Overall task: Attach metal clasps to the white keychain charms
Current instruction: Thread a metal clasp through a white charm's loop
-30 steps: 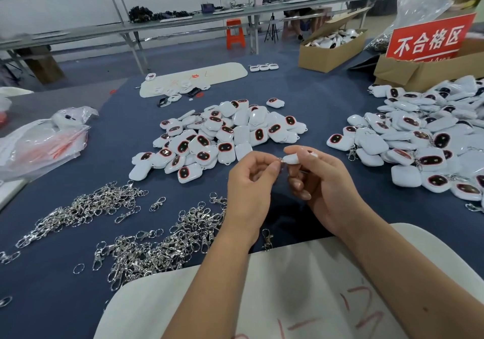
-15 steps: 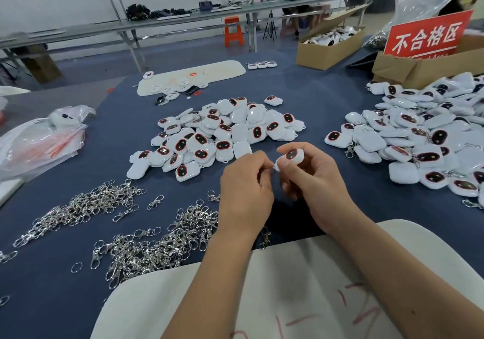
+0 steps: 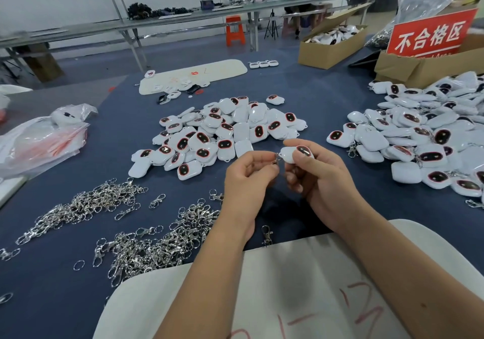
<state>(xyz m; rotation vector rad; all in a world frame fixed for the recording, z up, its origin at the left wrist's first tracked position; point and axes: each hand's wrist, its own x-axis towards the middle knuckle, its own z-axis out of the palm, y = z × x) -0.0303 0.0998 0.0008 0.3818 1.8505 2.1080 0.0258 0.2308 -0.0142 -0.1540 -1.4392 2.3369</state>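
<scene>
My right hand (image 3: 318, 178) pinches a white keychain charm (image 3: 290, 154) with a dark red-rimmed oval on its face. My left hand (image 3: 247, 178) pinches a small metal clasp (image 3: 275, 160) against the charm's left end. Both hands hover above the blue table. A pile of white charms (image 3: 222, 134) lies just beyond my hands. A second, larger pile of charms (image 3: 424, 139), some with clasps on them, spreads at the right. Loose metal clasps (image 3: 157, 239) are heaped at the near left, with another heap of clasps (image 3: 86, 205) further left.
A white board (image 3: 301, 286) with red marks lies under my forearms. A clear plastic bag (image 3: 39, 139) sits at the left. Cardboard boxes (image 3: 327, 50) and a red sign (image 3: 429, 36) stand at the back right. Another white board (image 3: 193, 75) lies farther back.
My right hand turned the charm so its dark oval face shows upward. My left hand stays at the charm's end with the clasp; both hands lifted slightly.
</scene>
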